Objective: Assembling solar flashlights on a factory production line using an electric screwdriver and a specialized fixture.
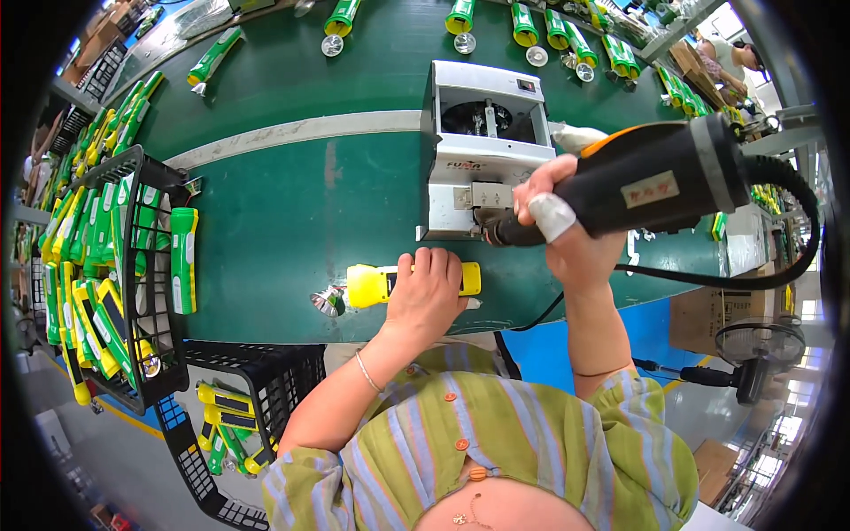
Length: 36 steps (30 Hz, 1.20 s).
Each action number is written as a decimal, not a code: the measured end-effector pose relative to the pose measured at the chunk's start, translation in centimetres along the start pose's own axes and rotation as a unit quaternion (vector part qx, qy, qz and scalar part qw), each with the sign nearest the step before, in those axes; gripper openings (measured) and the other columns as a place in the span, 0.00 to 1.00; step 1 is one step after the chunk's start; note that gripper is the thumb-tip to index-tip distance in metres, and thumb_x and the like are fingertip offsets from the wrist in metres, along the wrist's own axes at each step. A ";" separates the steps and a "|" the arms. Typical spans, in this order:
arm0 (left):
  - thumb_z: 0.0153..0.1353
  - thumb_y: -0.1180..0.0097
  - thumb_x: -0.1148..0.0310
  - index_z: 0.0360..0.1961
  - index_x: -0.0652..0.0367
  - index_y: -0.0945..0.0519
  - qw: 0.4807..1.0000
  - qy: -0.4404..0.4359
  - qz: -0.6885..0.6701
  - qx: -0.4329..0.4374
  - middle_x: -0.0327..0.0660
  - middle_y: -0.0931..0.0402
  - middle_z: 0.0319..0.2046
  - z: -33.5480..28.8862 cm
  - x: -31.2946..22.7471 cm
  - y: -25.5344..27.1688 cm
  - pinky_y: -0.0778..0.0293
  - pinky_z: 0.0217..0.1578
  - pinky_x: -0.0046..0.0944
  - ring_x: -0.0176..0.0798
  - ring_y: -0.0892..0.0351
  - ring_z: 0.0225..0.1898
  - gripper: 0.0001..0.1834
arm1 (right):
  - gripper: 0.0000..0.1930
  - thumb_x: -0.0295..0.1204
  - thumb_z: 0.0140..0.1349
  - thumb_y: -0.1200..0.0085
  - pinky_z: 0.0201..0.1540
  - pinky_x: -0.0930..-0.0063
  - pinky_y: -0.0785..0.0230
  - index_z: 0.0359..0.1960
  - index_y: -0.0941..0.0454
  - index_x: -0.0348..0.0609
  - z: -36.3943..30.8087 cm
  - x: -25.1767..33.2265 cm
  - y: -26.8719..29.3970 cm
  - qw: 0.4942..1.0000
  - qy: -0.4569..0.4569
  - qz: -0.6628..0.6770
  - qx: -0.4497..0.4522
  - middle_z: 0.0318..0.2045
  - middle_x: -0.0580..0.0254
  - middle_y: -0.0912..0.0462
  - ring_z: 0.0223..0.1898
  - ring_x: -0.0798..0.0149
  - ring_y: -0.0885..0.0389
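Observation:
My left hand (pixel 425 288) is closed over the middle of a yellow flashlight body (pixel 365 286), which lies crosswise near the bench's front edge. Beside its left end is a shiny round reflector (pixel 329 301). My right hand (pixel 567 221) grips a black electric screwdriver (pixel 651 177) with a thick cable; white wrapping covers one of its digits. The screwdriver's narrow tip points left, right at the front of a grey screw feeder machine (pixel 491 164). Whether the tip touches a screw there cannot be made out.
Green-and-yellow flashlights (pixel 341 16) with loose reflectors line the far side of the green bench (pixel 283 212). A black crate (pixel 133 257) full of flashlights stands at left, another crate (pixel 292 380) below it. The screwdriver cable (pixel 708 281) loops across the right side. A small fan (pixel 753 363) is at lower right.

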<state>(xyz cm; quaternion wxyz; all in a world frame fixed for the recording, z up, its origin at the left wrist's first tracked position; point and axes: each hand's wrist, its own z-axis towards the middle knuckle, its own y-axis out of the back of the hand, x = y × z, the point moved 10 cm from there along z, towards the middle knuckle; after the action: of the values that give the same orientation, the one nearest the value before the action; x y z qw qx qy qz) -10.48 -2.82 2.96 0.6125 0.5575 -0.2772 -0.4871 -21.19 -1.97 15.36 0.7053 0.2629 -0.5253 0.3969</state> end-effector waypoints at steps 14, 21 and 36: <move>0.43 0.41 0.54 0.36 0.64 0.29 0.999 -0.014 0.008 0.030 0.42 0.34 0.30 0.0 -0.1 -1.0 0.39 0.38 0.38 0.40 0.35 0.36 0.25 | 0.08 0.22 0.48 0.45 0.34 0.70 0.34 0.28 0.32 0.38 -2.9 -2.8 -0.1 0.998 -0.016 0.006 0.055 0.25 0.62 0.30 0.24 0.70 0.28; 0.43 0.42 0.53 0.35 0.63 0.28 0.999 -0.007 0.005 0.050 0.42 0.34 0.30 0.2 0.1 -1.3 0.39 0.38 0.37 0.40 0.36 0.35 0.25 | 0.09 0.17 0.47 0.47 0.34 0.72 0.35 0.29 0.33 0.38 -3.4 -4.0 -1.2 0.992 -0.062 0.008 0.113 0.25 0.63 0.31 0.26 0.67 0.30; 0.44 0.42 0.52 0.33 0.62 0.29 0.999 -0.013 0.027 0.031 0.42 0.35 0.30 0.1 -0.1 -0.9 0.40 0.37 0.37 0.41 0.37 0.35 0.24 | 0.09 0.20 0.47 0.45 0.33 0.75 0.35 0.27 0.34 0.41 -4.0 -5.5 -1.3 0.986 -0.040 -0.105 0.126 0.23 0.65 0.31 0.25 0.68 0.30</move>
<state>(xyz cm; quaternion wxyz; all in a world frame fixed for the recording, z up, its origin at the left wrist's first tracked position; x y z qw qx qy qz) -10.91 -2.68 2.14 0.6042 0.5619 -0.3153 -0.4689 -18.70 -1.13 8.96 0.6829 0.4190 -0.4681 0.3726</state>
